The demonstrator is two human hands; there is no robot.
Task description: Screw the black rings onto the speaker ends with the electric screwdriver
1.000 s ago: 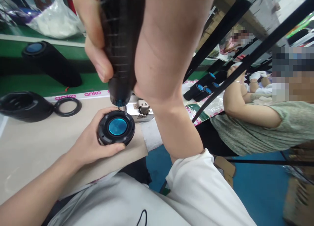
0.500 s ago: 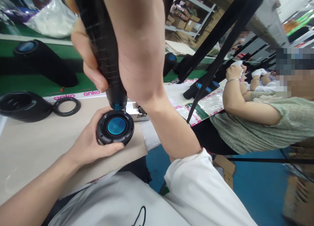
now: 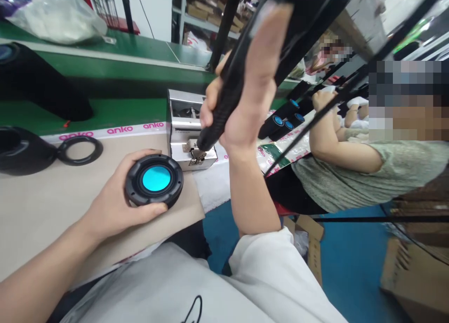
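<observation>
While left hand grips one speaker, right hand one black driver — one ring nearby

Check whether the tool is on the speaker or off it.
Off: the right hand holds the tool, its tip at the metal box, apart from the speaker.

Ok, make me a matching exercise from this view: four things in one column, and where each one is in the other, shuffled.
Column one
1. Left hand
2. Right hand
3. Black ring
4. Plastic bag

Column two
A. Flat on the beige surface
B. Around the edge of a round black part with a blue centre
C. On the green shelf at the back
D. Wrapped around a black tool

Pairs: 1-B, 2-D, 3-A, 4-C
</observation>
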